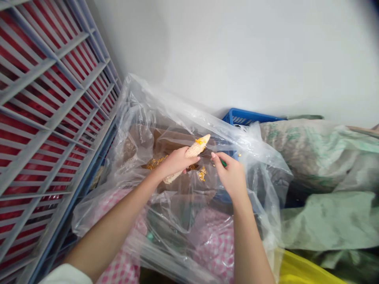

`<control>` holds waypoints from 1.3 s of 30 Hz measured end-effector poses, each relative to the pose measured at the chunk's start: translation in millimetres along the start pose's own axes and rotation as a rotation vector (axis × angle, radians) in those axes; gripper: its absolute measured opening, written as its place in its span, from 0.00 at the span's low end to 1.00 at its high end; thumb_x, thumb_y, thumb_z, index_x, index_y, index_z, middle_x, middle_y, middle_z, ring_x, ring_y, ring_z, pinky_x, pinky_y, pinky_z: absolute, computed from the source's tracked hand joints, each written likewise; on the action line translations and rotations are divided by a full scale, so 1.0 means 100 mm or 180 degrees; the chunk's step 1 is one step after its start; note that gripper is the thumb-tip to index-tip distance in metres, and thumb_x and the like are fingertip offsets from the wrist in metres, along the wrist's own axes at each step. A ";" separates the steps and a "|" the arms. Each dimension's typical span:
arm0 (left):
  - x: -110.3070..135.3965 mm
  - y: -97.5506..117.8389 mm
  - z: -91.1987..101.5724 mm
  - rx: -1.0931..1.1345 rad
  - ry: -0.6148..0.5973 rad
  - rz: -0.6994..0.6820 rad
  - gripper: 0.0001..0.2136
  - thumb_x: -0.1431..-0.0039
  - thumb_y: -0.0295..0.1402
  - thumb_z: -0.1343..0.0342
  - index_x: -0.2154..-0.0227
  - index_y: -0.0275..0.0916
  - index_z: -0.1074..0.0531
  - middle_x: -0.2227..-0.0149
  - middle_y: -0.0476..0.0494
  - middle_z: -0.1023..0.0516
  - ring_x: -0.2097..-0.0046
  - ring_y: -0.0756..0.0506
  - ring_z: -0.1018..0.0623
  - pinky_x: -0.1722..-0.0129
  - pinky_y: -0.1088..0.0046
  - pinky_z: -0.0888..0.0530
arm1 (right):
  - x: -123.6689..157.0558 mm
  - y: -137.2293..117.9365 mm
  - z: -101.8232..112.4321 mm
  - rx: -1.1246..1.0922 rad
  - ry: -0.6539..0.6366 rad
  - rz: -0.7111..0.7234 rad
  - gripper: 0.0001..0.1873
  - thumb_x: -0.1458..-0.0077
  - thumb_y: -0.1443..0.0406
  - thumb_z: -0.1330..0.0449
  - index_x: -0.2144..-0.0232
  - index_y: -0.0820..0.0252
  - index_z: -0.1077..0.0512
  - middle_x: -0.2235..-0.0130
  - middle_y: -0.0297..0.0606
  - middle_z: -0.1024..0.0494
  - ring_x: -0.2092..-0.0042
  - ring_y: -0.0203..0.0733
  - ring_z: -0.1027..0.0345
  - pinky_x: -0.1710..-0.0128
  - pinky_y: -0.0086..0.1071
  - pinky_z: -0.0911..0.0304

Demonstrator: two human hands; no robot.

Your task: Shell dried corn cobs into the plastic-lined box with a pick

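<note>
Hands are working apart over a clear plastic bag (pixel 139 130): the left hand (pixel 176 162) is clamping a mostly stripped corn cob (pixel 192 152), while the right hand (pixel 229 177) is pinching a small green item (pixel 223 162) at the left hand's 3 o'clock. The cob's long axis is running from 7 to 1 o'clock, its upper end lying nearer the right hand, and loose kernels (pixel 202 173) are scattering across brown cardboard (pixel 174 136) inside the bag.
</note>
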State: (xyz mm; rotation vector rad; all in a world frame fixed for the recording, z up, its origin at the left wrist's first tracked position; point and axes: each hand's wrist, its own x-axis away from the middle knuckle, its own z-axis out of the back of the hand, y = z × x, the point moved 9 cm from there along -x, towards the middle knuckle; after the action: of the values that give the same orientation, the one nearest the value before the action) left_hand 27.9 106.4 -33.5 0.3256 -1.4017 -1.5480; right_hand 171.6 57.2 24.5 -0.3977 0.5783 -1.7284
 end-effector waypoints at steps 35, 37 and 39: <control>0.05 0.15 -0.15 0.2096 -0.0410 0.0130 0.18 0.53 0.41 0.42 0.63 0.41 0.41 0.77 0.54 0.33 0.77 0.54 0.30 0.77 0.79 0.33 | 0.02 0.01 0.10 -0.0817 0.0135 -0.0113 0.21 0.45 0.52 0.52 0.79 0.60 0.35 0.82 0.27 0.41 0.79 0.30 0.51 0.78 0.25 0.53; 0.06 0.15 -0.18 0.2087 -0.0523 0.0132 0.18 0.53 0.41 0.42 0.63 0.40 0.40 0.74 0.53 0.32 0.76 0.55 0.30 0.77 0.79 0.33 | 0.03 -0.06 0.07 -0.0544 0.0091 0.0008 0.20 0.44 0.53 0.53 0.79 0.59 0.34 0.82 0.27 0.41 0.80 0.30 0.51 0.77 0.25 0.53; 0.06 0.15 -0.19 0.1985 -0.0534 0.0140 0.18 0.53 0.42 0.43 0.62 0.40 0.39 0.74 0.53 0.34 0.77 0.56 0.32 0.78 0.79 0.34 | 0.03 -0.09 0.06 -0.0369 0.0125 0.0078 0.20 0.43 0.54 0.54 0.78 0.58 0.33 0.82 0.28 0.39 0.79 0.30 0.49 0.76 0.25 0.52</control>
State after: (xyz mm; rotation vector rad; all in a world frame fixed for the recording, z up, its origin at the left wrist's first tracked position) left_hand 45.9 92.6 -24.1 0.5406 -1.9974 -1.0877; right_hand 167.1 54.4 34.5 -0.4374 0.7114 -1.6873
